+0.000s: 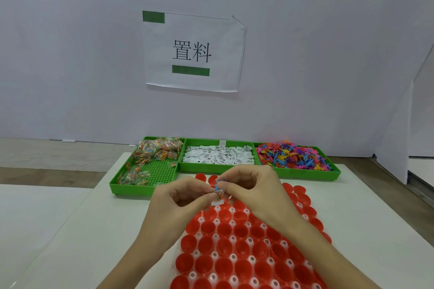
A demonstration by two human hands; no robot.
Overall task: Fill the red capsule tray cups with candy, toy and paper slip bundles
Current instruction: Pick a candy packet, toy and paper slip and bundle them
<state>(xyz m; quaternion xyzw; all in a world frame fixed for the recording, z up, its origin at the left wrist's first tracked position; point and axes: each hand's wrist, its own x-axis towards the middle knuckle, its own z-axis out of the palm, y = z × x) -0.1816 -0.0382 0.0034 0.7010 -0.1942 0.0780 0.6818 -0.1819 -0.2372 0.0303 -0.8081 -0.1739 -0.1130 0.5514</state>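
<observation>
soft, even overhead light fills the scene, bright and without glare. faint shadows lie under the fingers [211, 191] on the red tray [234, 241]. the bundle [218, 195] pinched between them is slightly blurred. wide-angle distortion bends the table [58, 230] edges far from the fingers.

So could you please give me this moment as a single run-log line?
left hand: pinching bundle | right hand: pinching bundle | position: over red capsule tray far end | visible cups: empty
</observation>
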